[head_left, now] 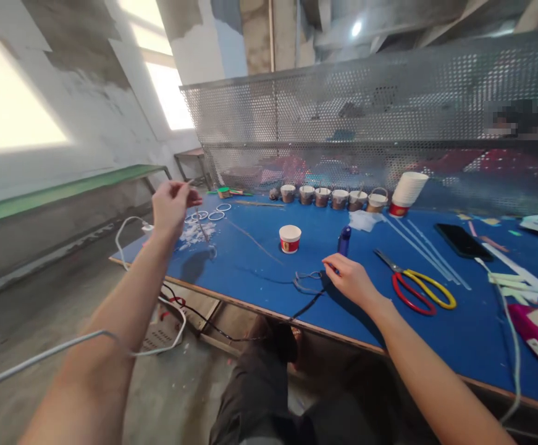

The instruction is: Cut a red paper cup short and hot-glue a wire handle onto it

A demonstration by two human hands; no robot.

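Observation:
My left hand (170,207) is raised above the left end of the blue table (250,272), fingers pinched on a thin thread that is hard to make out. My right hand (349,281) rests near the table's front edge, fingertips pinching the thread next to a small coil of wire (306,281). A blue lighter (343,240) stands just behind that hand. A small white paper cup with a red band (290,238) sits between the two hands. Several white rings (208,215) lie beyond the left hand.
Red and yellow scissors (419,289) lie right of my right hand. A row of small filled cups (331,197) and a stack of white cups (406,193) stand along the perforated metal screen (389,117). A black phone (462,240), white strips and a white cable (512,334) lie at right.

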